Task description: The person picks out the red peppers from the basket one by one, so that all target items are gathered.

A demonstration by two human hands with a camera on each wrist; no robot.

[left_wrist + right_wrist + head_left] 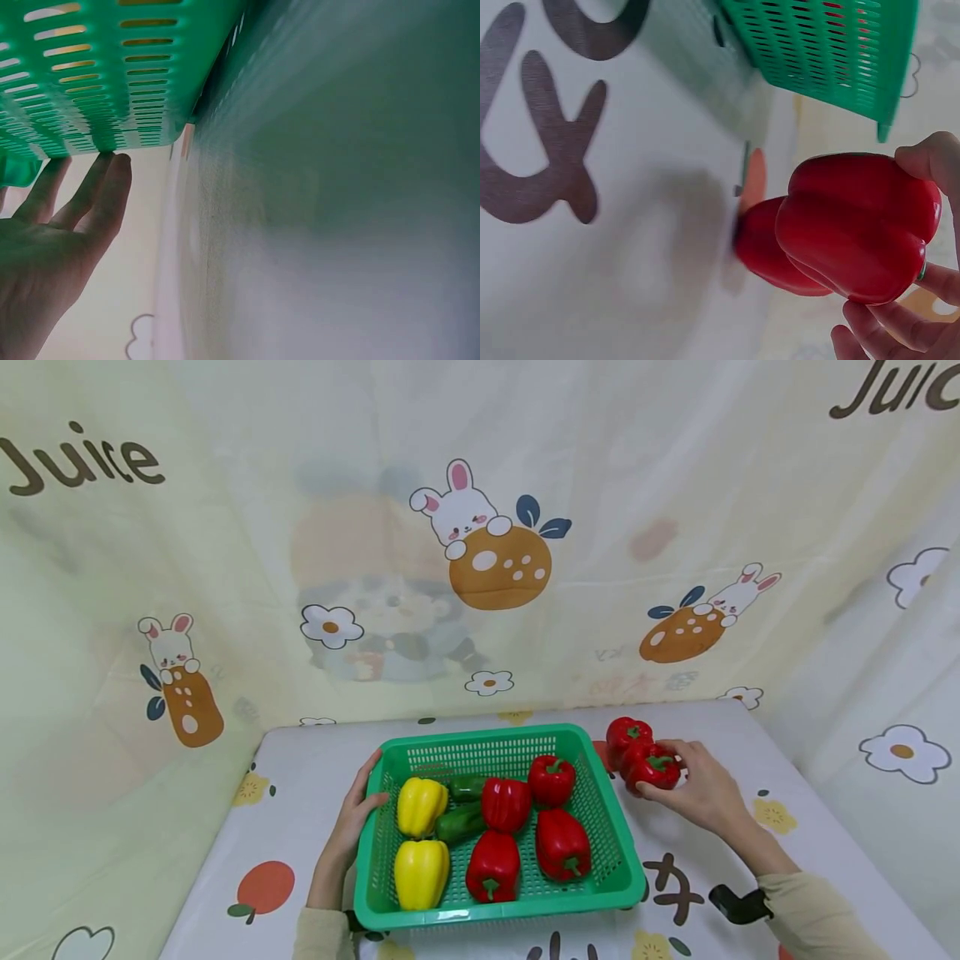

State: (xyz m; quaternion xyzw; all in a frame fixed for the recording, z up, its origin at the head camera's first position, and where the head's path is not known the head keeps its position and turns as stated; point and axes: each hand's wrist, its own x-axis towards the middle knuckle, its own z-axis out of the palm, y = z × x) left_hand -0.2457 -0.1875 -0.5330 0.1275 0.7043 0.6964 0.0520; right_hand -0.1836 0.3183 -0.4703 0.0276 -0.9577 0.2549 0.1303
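A green plastic basket (498, 910) holds two yellow bell peppers (422, 874), several red bell peppers (492, 866) and two dark green cucumber-like vegetables (459, 823). My left hand (351, 822) grips its left side, thumb over the rim; in the left wrist view the fingers (97, 199) lie against the outer wall. Right of the basket, my right hand (701, 785) holds a red bell pepper (859, 225) between thumb and fingers, its green stem facing the hand. Just behind it on the table is another red bell pepper (626, 735), partly covered by the held one.
A white printed cloth covers the table (300, 777). Printed curtains (600, 468) hang close behind and at both sides. The right wrist wears a black strap piece (738, 906), near the basket's front right corner.
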